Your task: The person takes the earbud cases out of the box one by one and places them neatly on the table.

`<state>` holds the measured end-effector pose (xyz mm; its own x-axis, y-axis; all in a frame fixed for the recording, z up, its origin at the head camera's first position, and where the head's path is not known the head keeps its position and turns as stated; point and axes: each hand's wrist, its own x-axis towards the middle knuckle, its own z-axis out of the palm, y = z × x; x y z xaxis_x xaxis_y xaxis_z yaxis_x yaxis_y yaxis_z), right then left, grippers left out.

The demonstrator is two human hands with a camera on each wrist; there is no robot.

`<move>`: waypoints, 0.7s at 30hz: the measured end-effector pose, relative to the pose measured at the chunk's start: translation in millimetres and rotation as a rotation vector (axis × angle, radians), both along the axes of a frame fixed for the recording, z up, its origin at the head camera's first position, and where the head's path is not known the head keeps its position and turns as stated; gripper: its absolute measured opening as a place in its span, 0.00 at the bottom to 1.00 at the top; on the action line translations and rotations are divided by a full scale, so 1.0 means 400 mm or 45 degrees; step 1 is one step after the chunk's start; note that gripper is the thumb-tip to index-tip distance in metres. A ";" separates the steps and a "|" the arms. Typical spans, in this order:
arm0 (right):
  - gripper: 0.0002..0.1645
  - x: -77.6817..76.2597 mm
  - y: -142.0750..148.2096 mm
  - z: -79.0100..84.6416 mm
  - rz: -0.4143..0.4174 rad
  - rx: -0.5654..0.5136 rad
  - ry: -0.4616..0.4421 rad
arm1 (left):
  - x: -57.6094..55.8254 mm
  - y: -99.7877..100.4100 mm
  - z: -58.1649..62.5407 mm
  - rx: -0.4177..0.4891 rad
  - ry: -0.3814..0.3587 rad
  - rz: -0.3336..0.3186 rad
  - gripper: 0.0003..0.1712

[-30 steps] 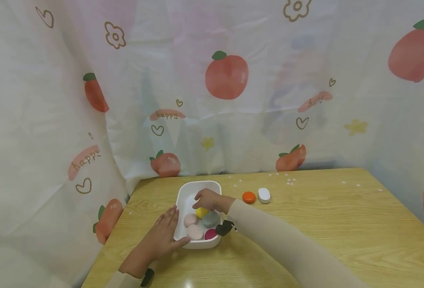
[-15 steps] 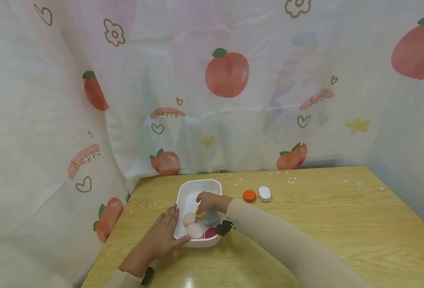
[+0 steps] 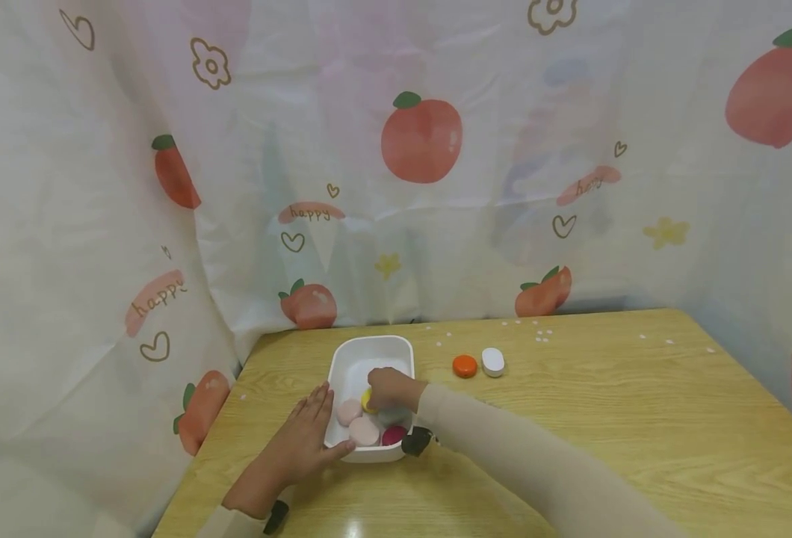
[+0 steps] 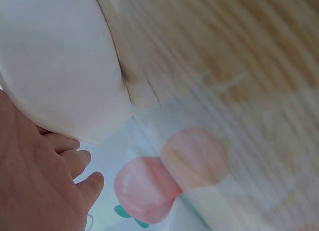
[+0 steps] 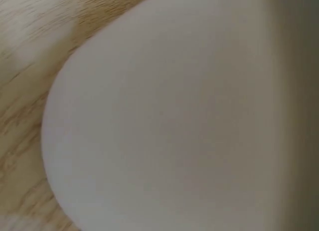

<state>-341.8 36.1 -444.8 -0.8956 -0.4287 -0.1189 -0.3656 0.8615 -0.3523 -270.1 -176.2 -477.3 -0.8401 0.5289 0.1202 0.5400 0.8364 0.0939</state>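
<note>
A white rectangular tub (image 3: 338, 362) with rounded corners stands on the table in the head view. My left hand (image 3: 298, 441) lies along its left wall, fingers extended and thumb at the near rim. In the left wrist view, the left hand (image 4: 42, 171) rests against the tub's outside (image 4: 60, 66). Reaching inside, my right hand (image 3: 392, 388) has its fingers bent down at a yellow round piece (image 3: 367, 401), gripping it; the fingertips are partly hidden. Beside it lie two pale pink round pieces (image 3: 364, 431), a crimson one (image 3: 394, 435) and a grey one (image 3: 391, 416), mostly covered by the hand.
An orange round piece (image 3: 465, 365) and a white oblong piece (image 3: 493, 362) lie on the wooden table (image 3: 611, 403), right of the tub. A fruit-printed curtain (image 3: 423, 224) hangs behind and along the sides. The right wrist view shows mainly the tub's pale wall (image 5: 159, 116).
My right hand has lowered onto the yellow piece, and its fingers have bent. The yellow piece and one pink piece have shifted slightly left. The left hand has stayed at the tub.
</note>
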 end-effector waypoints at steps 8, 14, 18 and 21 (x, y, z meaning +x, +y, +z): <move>0.21 -0.004 -0.004 -0.013 0.014 -0.013 0.019 | 0.003 0.000 -0.003 0.014 -0.003 0.000 0.58; 0.21 -0.010 0.000 -0.018 0.029 -0.051 0.038 | 0.003 0.002 -0.002 0.028 0.023 -0.021 0.58; 0.21 -0.014 0.004 -0.021 0.025 -0.116 0.024 | 0.002 0.002 -0.005 0.015 0.019 -0.015 0.58; 0.20 -0.015 0.008 -0.015 -0.011 -0.201 -0.014 | 0.002 0.002 -0.005 0.012 0.020 -0.008 0.58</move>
